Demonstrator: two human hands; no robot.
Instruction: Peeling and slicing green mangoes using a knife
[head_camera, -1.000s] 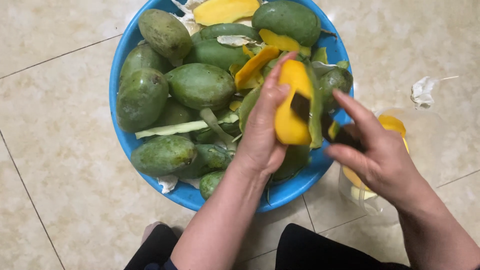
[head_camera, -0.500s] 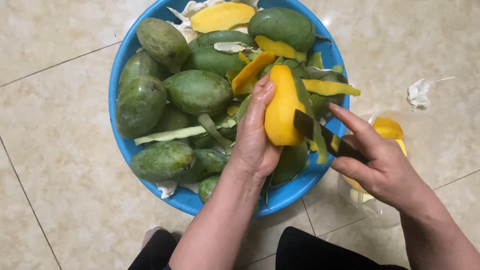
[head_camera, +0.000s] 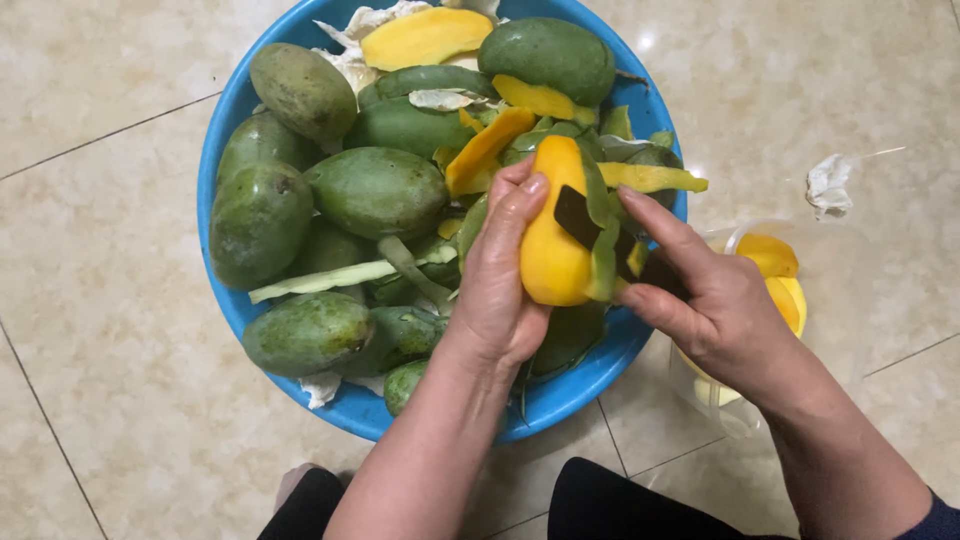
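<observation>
Left hand (head_camera: 500, 290) wrapped around a mostly peeled yellow mango (head_camera: 548, 250), fingers curled over its left side, thumb side hidden behind the fruit. Mango held upright above the right part of the blue plastic basin (head_camera: 225, 110), just over the fruit pile. Right hand (head_camera: 715, 300) clenched on a dark-bladed knife (head_camera: 580, 215), index finger stretched along the top; blade lies against the mango's right upper side. A strip of green peel (head_camera: 603, 245) hangs off the mango at the blade, partly loose, covering part of the knife. Knife handle mostly hidden inside the hand.

Basin sits on a beige tiled floor (head_camera: 90, 350) and is full of unpeeled green mangoes (head_camera: 378, 190), with loose peel strips, green outside and yellow inside, scattered on top. One peeled yellow mango piece (head_camera: 425, 38) lies at the basin's far edge, beside a large green mango (head_camera: 548, 55). A pale long peel strip (head_camera: 320, 280) lies across the lower fruits.

To the right of the basin, partly behind the right hand, a clear container (head_camera: 770, 270) holds yellow mango pieces. A small crumpled white scrap (head_camera: 828, 185) lies on the floor further right. Dark clothing (head_camera: 620, 510) at the bottom edge.
</observation>
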